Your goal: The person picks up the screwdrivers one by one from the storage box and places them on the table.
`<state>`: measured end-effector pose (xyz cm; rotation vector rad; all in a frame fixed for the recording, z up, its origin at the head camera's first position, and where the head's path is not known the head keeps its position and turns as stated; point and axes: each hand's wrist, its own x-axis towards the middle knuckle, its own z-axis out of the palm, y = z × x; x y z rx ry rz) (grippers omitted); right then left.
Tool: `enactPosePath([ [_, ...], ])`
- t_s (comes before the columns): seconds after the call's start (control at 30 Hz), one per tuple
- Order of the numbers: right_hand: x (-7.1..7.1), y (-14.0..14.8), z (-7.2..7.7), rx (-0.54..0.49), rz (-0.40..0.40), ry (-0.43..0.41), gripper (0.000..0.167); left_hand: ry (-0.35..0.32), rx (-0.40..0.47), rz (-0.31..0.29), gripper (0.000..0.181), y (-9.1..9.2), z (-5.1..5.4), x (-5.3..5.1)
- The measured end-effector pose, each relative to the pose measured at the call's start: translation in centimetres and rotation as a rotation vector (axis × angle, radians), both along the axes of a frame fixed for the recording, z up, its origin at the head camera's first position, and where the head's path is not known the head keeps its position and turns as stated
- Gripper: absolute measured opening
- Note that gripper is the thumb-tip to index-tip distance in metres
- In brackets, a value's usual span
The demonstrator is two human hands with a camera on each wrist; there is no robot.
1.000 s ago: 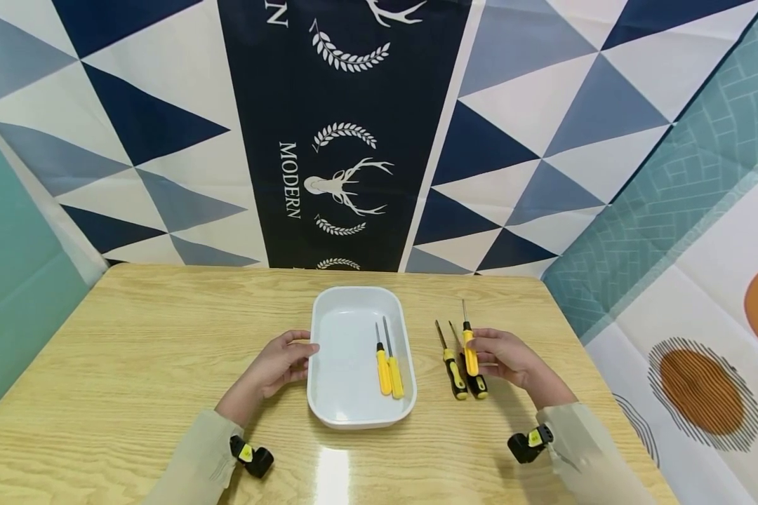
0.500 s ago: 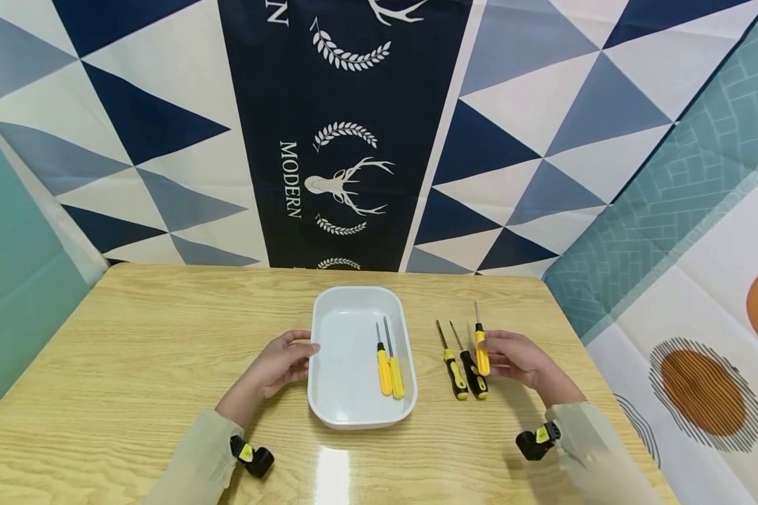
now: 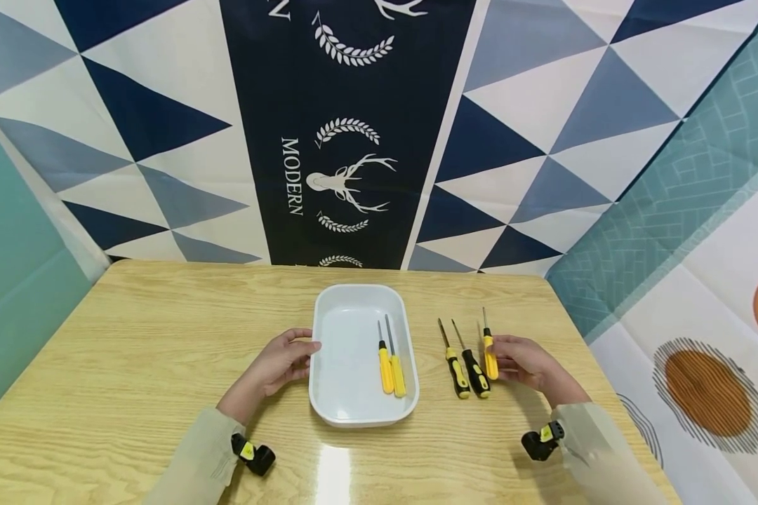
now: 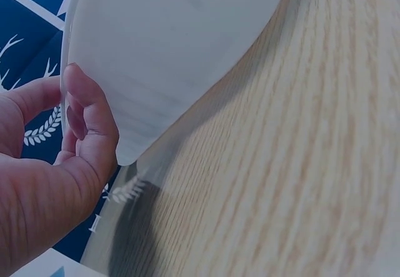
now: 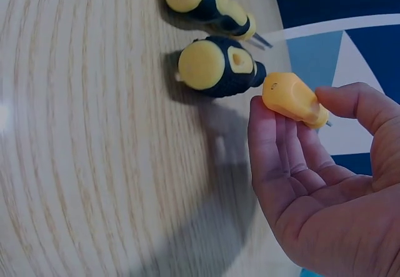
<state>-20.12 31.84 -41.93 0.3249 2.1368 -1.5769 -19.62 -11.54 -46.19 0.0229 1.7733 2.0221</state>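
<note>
A white tray (image 3: pixel 344 414) stands mid-table with two yellow-handled screwdrivers inside, one with a black collar (image 3: pixel 386 370), the other (image 3: pixel 397 376) beside it. My left hand (image 3: pixel 286 361) grips the tray's left rim; in the left wrist view the hand (image 4: pixel 75 146) has thumb and fingers round the tray edge (image 4: pixel 162 45). My right hand (image 3: pixel 526 361) pinches a yellow screwdriver (image 3: pixel 490 358) by its handle, shaft pointing away. The right wrist view shows that handle (image 5: pixel 290 97) between the thumb and fingers of the hand (image 5: pixel 331 196).
Two black-and-yellow screwdrivers, one (image 3: pixel 457 375) nearer the tray and another (image 3: pixel 476 375) nearer my right hand, lie side by side on the wooden table (image 3: pixel 183 337). A patterned cloth (image 3: pixel 347 84) hangs behind the table's far edge.
My right hand has moved rightward with the yellow screwdriver, from over the black-and-yellow ones to their right side. The left hand still grips the tray.
</note>
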Motion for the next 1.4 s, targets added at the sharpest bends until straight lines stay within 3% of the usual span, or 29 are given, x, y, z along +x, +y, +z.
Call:
enactPosePath([
  [0.97,0.2,1.2,-1.1,0.085,-0.017,-0.005,0.058,-0.003,-0.004,0.019,0.051,0.1,0.3,0.2],
  [1.4,0.3,1.2,-1.3,0.131,0.017,0.01,0.058,0.006,-0.005,0.014,0.052,0.1,0.2,0.2],
])
